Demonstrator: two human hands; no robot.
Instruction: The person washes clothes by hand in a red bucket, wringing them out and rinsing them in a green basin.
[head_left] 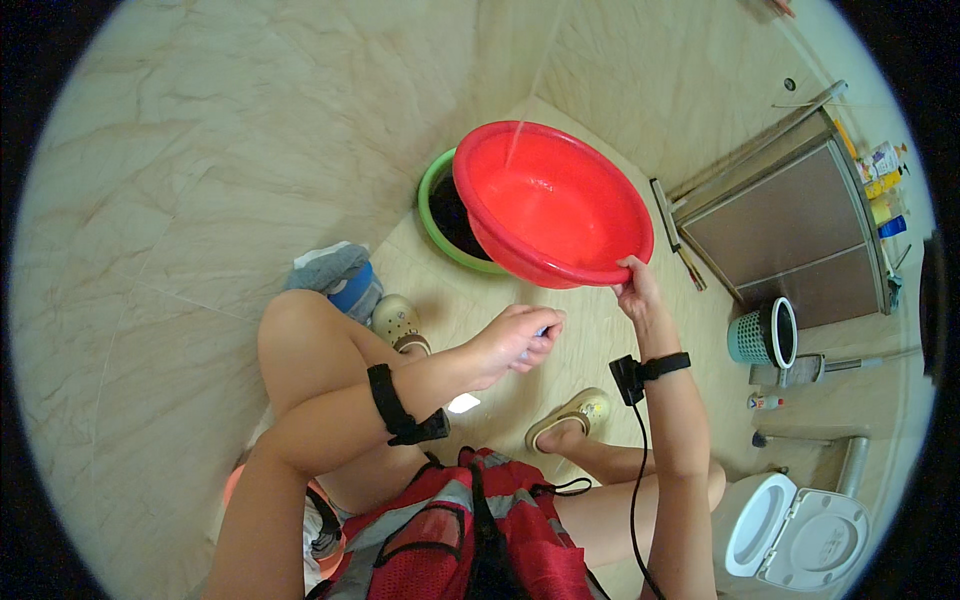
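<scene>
My right hand (637,288) grips the near right rim of a large red plastic basin (560,200), thumb over the edge. The basin is held tilted, its wet inside facing me, and a thin pale streak like running water crosses its far side. Partly behind it stands a green basin (432,215) with something dark in it; the rest is hidden. My left hand (515,345) is closed in a fist in front of the red basin, apart from it. A small bit of blue shows between its fingers, too little to name.
Grey and blue cloths (330,268) lie by the wall at left. At right are a vanity cabinet (780,230) with bottles, a teal waste basket (750,338), a dustpan (790,372) and a toilet (762,520). An orange container (328,560) is beside my left leg.
</scene>
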